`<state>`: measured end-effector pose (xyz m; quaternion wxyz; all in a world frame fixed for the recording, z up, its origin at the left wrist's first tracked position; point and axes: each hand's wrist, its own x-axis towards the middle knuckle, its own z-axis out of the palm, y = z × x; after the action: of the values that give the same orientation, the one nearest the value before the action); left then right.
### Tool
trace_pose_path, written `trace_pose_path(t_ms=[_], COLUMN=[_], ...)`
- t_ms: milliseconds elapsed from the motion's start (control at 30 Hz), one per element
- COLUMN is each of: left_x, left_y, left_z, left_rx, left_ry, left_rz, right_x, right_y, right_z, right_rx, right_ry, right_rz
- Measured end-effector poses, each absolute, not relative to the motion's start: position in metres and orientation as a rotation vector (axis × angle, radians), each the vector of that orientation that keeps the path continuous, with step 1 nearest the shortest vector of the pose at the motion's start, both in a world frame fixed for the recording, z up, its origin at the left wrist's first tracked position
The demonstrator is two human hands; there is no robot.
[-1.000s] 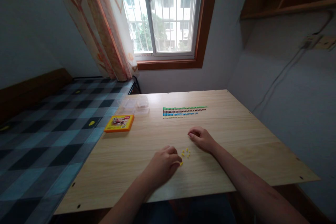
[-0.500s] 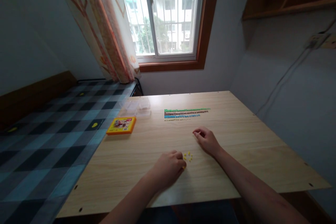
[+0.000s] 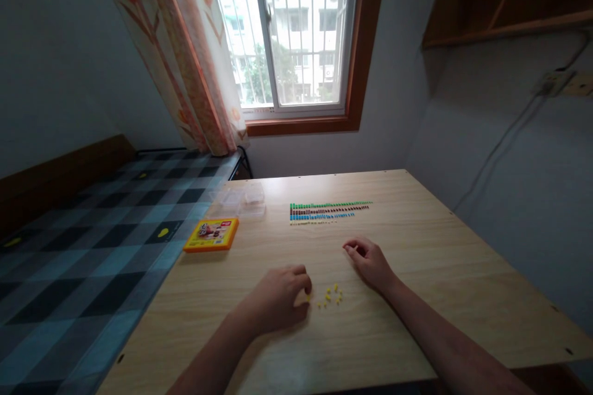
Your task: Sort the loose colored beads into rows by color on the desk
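- left hand (image 3: 278, 299): grip curled, fingertips at one yellow bead (image 3: 308, 299); pinched or only touching, cannot tell.
- loose beads (image 3: 330, 297) lie on the counter (image 3: 440, 296) just right of that grip.
- right hand (image 3: 372, 261): grip loosely apart, nothing seen in it, just beyond the loose beads.
- Risk, as I judge it: beads are tiny; a brushing knuckle could scatter them off the counter.

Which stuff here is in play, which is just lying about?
In play: left hand at the loose yellow pieces; right hand beside them; sorted colour rows beyond.
Lying about: orange box, clear plastic trays, near the table's left edge.
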<state>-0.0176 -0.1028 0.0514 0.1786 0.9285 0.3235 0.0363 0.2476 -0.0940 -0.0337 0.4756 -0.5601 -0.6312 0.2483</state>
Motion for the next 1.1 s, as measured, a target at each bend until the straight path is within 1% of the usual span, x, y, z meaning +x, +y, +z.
trace_pose_path(t_ms=[133,300,367,500,733,933,1100], left_x=[-0.033,-0.038,-0.039,-0.043,-0.050,-0.057,-0.052], left_y=[-0.041,0.009,0.013,0.013,0.012,0.011,0.009], left_z=[0.051,0.026,0.016,0.006,0.004,0.002,0.000], left_rx=[2.609,2.562,2.541,2.483,2.401,2.334,2.398], left_ry=[1.112,1.239,1.283,1.274,1.267,1.242,1.258], left_rz=[0.279,0.366,0.450,0.498,0.509,0.559,0.560], right_x=[0.247,0.249,0.249,0.251,0.263,0.267,0.267], right_y=[-0.093,-0.094,-0.094,-0.093,-0.088,-0.088,-0.089], right_z=[-0.034,-0.037,-0.037,-0.037,-0.039,-0.042,-0.043], right_rx=[-1.387,-1.412,-1.414,-1.416,-1.436,-1.450,-1.442], right_ry=[-1.558,-1.548,-1.549,-1.568,-1.544,-1.562,-1.563], right_rz=[0.616,0.602,0.600,0.602,0.720,0.720,0.712])
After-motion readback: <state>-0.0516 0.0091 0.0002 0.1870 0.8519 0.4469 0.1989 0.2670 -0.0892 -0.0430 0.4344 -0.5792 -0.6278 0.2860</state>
